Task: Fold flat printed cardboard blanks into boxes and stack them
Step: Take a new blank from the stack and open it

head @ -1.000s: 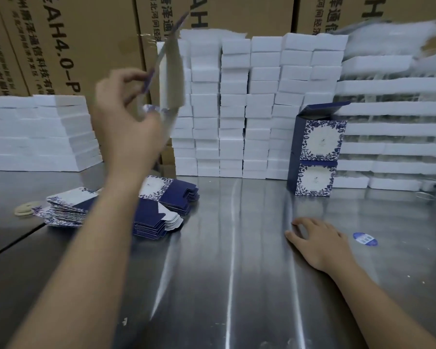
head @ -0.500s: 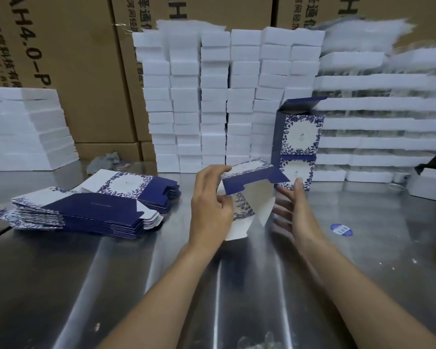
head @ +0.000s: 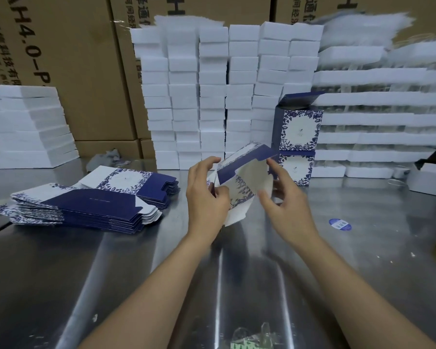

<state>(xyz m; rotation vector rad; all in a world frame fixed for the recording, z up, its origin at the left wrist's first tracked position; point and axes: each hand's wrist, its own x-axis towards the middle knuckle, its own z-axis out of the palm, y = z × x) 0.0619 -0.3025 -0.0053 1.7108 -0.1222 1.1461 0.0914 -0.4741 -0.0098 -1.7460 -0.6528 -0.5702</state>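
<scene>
Just above the bench (head: 136,285), near its middle, both hands hold one printed blank (head: 247,180). It is partly opened and tilted, with a navy flap at its top and its white inside facing the camera. The left hand (head: 207,197) grips its left edge, thumb on the near face and fingers curled over the top. The right hand (head: 290,207) takes it from the right side, thumb pressed against the white panel and curled fingers reaching up to the flap; how firmly those fingers touch is hard to tell. Left of the hands, two piles of flat blanks (head: 86,205) lie on the bench, one partly behind the other. Beyond the held blank, two folded boxes (head: 300,129) stand stacked one on the other, the upper with its navy lid flap raised, against a wall of white foam blocks (head: 212,96). Behind these rise brown cartons (head: 81,71). A round blue sticker (head: 339,224) lies on the bench right of the right hand, and crumpled clear plastic (head: 252,336) sits at the near edge.
</scene>
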